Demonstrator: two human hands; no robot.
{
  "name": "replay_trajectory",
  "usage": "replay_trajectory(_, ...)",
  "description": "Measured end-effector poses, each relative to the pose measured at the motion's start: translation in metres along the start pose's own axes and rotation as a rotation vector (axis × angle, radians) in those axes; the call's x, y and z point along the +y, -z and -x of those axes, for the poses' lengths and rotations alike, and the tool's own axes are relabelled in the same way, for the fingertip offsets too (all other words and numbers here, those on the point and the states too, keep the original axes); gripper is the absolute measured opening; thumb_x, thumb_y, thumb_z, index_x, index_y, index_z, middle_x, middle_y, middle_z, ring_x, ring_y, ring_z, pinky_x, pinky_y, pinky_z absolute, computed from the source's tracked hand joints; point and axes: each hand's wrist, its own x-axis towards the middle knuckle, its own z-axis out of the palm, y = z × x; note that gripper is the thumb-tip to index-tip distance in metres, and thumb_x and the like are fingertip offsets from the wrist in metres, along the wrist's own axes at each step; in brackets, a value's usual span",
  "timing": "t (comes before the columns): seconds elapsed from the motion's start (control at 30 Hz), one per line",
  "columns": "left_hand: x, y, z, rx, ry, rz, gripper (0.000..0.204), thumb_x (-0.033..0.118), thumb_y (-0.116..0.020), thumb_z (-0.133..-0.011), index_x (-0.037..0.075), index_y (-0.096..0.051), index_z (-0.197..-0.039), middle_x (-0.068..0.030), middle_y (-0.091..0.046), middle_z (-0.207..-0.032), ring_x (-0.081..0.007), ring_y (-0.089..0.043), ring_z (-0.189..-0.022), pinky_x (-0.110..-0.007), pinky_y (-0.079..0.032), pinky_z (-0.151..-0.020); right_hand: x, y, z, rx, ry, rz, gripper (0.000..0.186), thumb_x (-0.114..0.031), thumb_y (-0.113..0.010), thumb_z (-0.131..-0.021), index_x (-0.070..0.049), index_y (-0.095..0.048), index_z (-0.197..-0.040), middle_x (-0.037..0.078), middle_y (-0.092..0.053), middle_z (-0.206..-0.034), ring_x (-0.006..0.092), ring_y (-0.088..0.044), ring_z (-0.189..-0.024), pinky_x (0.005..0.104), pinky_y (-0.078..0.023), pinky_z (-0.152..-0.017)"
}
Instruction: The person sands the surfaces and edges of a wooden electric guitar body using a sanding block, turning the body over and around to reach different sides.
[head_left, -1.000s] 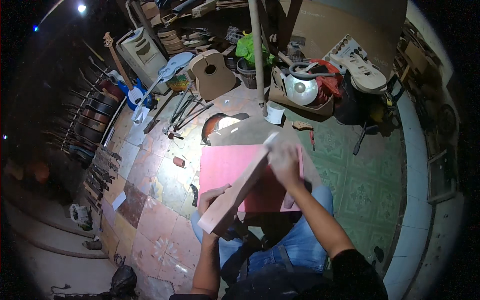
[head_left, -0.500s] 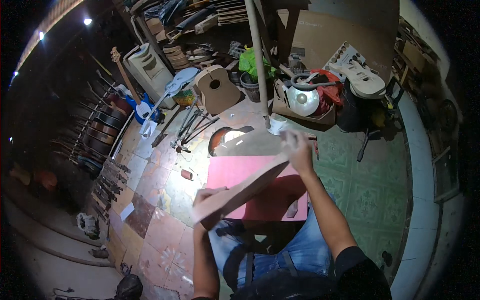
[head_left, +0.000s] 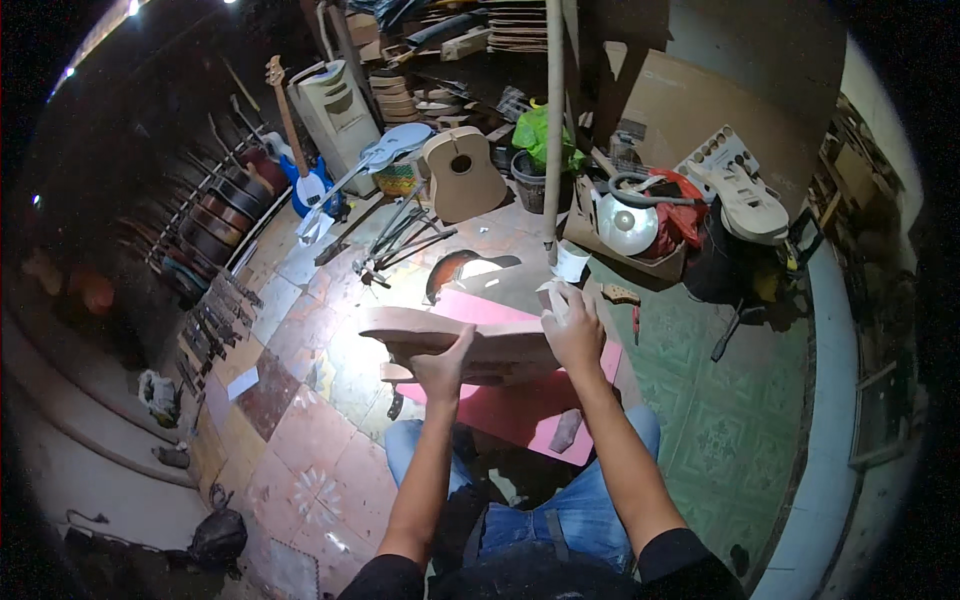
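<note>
An unfinished wooden guitar body (head_left: 490, 343) is held up, edge toward me, above a pink sheet (head_left: 500, 405) in front of my lap. My left hand (head_left: 442, 368) grips its near side, thumb on the upper edge. At the right end of the body is my right hand (head_left: 573, 330), fingers curled and touching the wood. Something pale shows at those fingers, too small to make out. A grey folded piece (head_left: 566, 430) lies on the pink sheet near my right knee.
Beyond the sheet lies a dark sunburst guitar part (head_left: 462, 268); a white cup (head_left: 571, 262) stands beside an upright pole (head_left: 553, 140). Metal clamps (head_left: 395, 245) lie on the tiles. An acoustic guitar body (head_left: 463, 175) leans behind, and a full cardboard box (head_left: 640, 255) stands at the right.
The guitar body has swung from a diagonal slant to nearly level across my front. My left hand has moved farther from me; the right hand stays at its right end. The view has shifted.
</note>
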Motion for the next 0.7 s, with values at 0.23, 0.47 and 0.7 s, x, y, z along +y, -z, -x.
replay_trajectory(0.23, -0.028, 0.007, -0.013, 0.075, -0.216, -0.214, 0.083, 0.028, -0.090, -0.074, -0.013, -0.043, -0.129, -0.0225, -0.064, -0.111, -0.0317, -0.064, -0.100, -0.039, -0.051, -0.091, -0.003, 0.001, 0.002, 0.024, -0.019, 0.033, 0.050, -0.026, -0.071, -0.080, -0.017, -0.058, -0.128, 0.021, -0.058, -0.116, 0.0447, -0.061, -0.103, 0.0546, -0.051, -0.088)
replay_trajectory(0.47, -0.041, 0.011, -0.031, 0.106, -0.191, -0.086, 0.081, 0.040, -0.081, -0.082, -0.012, -0.043, -0.131, -0.0236, -0.065, -0.111, -0.0322, -0.065, -0.099, -0.039, -0.051, -0.089, -0.010, -0.005, 0.000, 0.050, -0.002, 0.026, 0.050, -0.025, -0.071, -0.080, -0.016, -0.058, -0.127, 0.021, -0.057, -0.117, 0.0445, -0.061, -0.105, 0.0539, -0.051, -0.089)
replay_trajectory(0.7, -0.055, 0.010, -0.022, -0.121, 0.026, -0.527, 0.120, 0.050, -0.092, -0.063, -0.022, -0.030, -0.137, -0.0357, -0.055, -0.129, -0.0415, -0.061, -0.115, -0.039, -0.048, -0.099, -0.017, -0.014, -0.001, 0.027, -0.027, 0.070, 0.050, -0.025, -0.071, -0.079, -0.018, -0.058, -0.127, 0.019, -0.056, -0.117, 0.0437, -0.062, -0.102, 0.0540, -0.052, -0.086)
